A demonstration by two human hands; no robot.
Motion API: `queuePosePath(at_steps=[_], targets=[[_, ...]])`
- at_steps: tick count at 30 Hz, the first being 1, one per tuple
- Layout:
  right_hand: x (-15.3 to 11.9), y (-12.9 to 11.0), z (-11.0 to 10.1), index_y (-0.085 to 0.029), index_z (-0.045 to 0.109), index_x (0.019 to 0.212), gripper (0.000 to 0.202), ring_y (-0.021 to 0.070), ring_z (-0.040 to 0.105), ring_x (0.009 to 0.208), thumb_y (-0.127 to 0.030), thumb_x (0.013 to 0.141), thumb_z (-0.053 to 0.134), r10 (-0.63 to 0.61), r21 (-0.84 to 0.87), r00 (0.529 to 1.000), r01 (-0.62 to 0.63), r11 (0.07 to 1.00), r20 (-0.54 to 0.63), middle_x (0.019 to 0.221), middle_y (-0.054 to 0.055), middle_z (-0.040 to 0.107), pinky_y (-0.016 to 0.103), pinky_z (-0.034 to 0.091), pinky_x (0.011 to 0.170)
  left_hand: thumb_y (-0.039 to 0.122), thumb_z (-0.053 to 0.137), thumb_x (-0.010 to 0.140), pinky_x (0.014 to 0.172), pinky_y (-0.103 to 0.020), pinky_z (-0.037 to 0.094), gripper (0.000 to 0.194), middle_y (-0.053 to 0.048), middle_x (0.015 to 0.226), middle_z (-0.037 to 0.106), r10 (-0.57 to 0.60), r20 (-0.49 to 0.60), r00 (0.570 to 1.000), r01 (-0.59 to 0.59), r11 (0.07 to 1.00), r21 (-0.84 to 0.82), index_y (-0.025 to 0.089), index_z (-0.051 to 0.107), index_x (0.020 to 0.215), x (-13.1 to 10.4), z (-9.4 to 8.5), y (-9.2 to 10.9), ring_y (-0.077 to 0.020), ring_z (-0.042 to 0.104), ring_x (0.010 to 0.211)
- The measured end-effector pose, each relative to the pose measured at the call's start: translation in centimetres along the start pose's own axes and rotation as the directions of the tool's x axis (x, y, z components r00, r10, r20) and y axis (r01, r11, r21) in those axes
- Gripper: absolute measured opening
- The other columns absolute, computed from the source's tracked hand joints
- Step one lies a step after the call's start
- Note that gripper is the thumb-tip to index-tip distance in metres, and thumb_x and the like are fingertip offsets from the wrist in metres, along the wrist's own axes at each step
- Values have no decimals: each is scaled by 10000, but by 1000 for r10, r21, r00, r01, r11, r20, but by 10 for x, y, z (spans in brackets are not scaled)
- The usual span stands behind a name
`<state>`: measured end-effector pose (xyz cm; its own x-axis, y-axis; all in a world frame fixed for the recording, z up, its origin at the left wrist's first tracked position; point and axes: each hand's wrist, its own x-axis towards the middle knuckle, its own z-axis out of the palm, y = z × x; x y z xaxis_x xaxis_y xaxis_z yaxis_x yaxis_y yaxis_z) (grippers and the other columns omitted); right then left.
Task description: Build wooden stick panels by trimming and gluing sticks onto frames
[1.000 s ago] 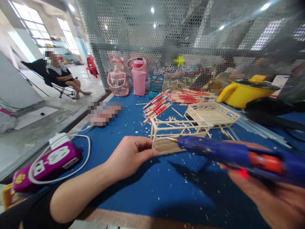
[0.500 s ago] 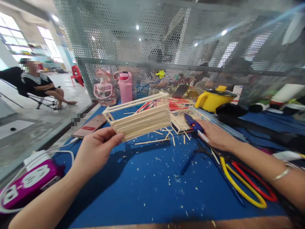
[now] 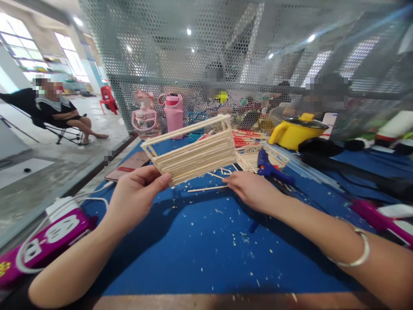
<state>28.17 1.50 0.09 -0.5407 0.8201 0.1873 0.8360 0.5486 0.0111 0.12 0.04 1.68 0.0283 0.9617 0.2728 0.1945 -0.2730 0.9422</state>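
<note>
Currently, my left hand (image 3: 135, 196) pinches one stick frame (image 3: 196, 157) by its lower corner, raised and tilted, likely to turn its slatted side towards me. Low over the blue table (image 3: 200, 258), my right hand (image 3: 254, 191) meets one loose stick (image 3: 206, 189); I can't make out whether it grips. Beyond: one glue gun (image 3: 275, 172), a second frame (image 3: 249, 160), two pink bottles (image 3: 174, 116), one yellow pot (image 3: 290, 134).

Perforated screen (image 3: 155, 47); red chair (image 3: 108, 101) on grey floor (image 3: 77, 159); 2 bright windows (image 3: 17, 42) left.
</note>
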Motion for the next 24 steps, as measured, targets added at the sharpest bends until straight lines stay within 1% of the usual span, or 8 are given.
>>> queuePosePath(at_steps=[3, 7, 10, 12, 17, 19, 21, 24], targets=[[9, -4, 14, -202, 698, 880, 201, 243, 651, 874, -213, 849, 499, 114, -59, 990, -110, 992, 79, 919, 81, 703, 367, 511, 750, 262, 692, 732, 680, -244, 520, 194, -30, 713, 723, -25, 102, 995, 31, 997, -65, 129, 716, 872, -2, 4, -3, -169, 658, 720], [10, 5, 22, -188, 621, 1085, 274, 252, 623, 961, -235, 835, 519, 181, 8, 983, -181, 983, 42, 1087, 111, 664, 345, 489, 778, 286, 692, 744, 756, -259, 513, 273, -66, 915, 743, -66, 200, 978, 97, 984, -149, 130, 704, 968, -3, 8, -11, -178, 663, 827], [12, 3, 20, -209, 650, 880, 148, 196, 631, 850, -223, 835, 509, 207, 76, 973, -215, 974, 104, 942, 56, 689, 273, 469, 717, 292, 698, 742, 721, -236, 508, 293, -62, 916, 743, -89, 194, 977, 124, 977, -173, 135, 701, 989, -3, 8, -12, -158, 657, 795], [8, -4, 13, -202, 633, 750, 149, 174, 620, 762, -190, 825, 505, 222, 66, 967, -231, 971, 123, 833, 42, 674, 256, 450, 660, 288, 698, 743, 681, -218, 502, 284, -48, 876, 742, -103, 156, 982, 132, 974, -186, 143, 702, 987, -1, 7, -10, -133, 646, 728], [-38, -27, -20, -197, 589, 729, 223, 193, 586, 706, -182, 875, 422, 158, -68, 986, -154, 986, 59, 751, 51, 618, 306, 436, 624, 293, 691, 739, 625, -214, 492, 209, -25, 729, 721, -111, 91, 990, 124, 981, -147, 142, 717, 882, 4, 1, -7, -117, 617, 631], [-64, -32, -34, -215, 597, 770, 232, 185, 590, 696, -206, 895, 402, 65, -10, 996, -64, 998, 53, 758, 38, 622, 308, 453, 619, 306, 698, 725, 635, -232, 494, 217, -35, 748, 727, -129, 156, 979, 143, 987, -77, 143, 720, 867, 3, 2, -10, -141, 632, 667], [-86, -33, -44, -234, 603, 830, 218, 167, 605, 719, -235, 910, 400, 2, 69, 1000, -3, 998, 16, 803, 28, 637, 282, 477, 621, 323, 687, 731, 689, -269, 505, 239, -53, 817, 738, -141, 273, 952, 149, 989, -10, 145, 721, 887, -2, 7, -15, -175, 651, 738], [-104, -32, -47, -252, 599, 889, 168, 151, 622, 781, -258, 910, 433, -16, 90, 988, 30, 995, -151, 869, 16, 651, 251, 500, 664, 317, 638, 769, 781, -333, 509, 244, -71, 875, 739, -149, 437, 887, 133, 989, 67, 140, 717, 917, -11, 16, -23, -214, 660, 822]])
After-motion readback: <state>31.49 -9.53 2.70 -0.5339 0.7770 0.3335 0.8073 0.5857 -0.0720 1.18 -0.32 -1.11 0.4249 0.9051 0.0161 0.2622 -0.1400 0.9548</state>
